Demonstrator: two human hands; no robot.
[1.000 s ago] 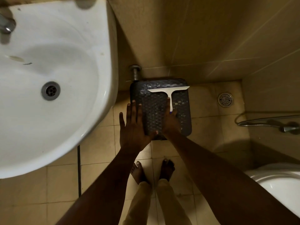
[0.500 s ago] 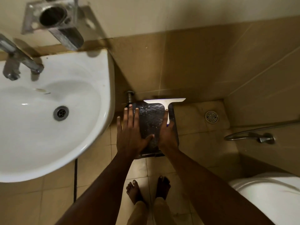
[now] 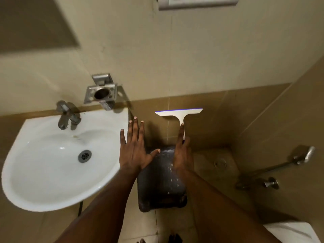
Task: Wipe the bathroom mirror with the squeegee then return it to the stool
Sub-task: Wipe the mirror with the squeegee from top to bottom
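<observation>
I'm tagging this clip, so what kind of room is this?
Most likely a small bathroom: a white wall-hung sink with a tap, tiled walls, and a floor drain near a dark stool.

Right hand [image 3: 182, 155] grips squeegee [image 3: 180, 116] in open air before the wall, above the stool [image 3: 161, 186]. Left hand [image 3: 135, 149] flat, fingers spread, just beside the sink [image 3: 52, 172] rim. Sink blocks the left; tap [image 3: 67, 114] and metal holder [image 3: 101, 93] jut out above it. Hose [image 3: 273, 165] and valve [image 3: 270, 183] crowd the right wall. Toilet [image 3: 289, 232] low right. Narrow gap between the hands over the stool.
</observation>
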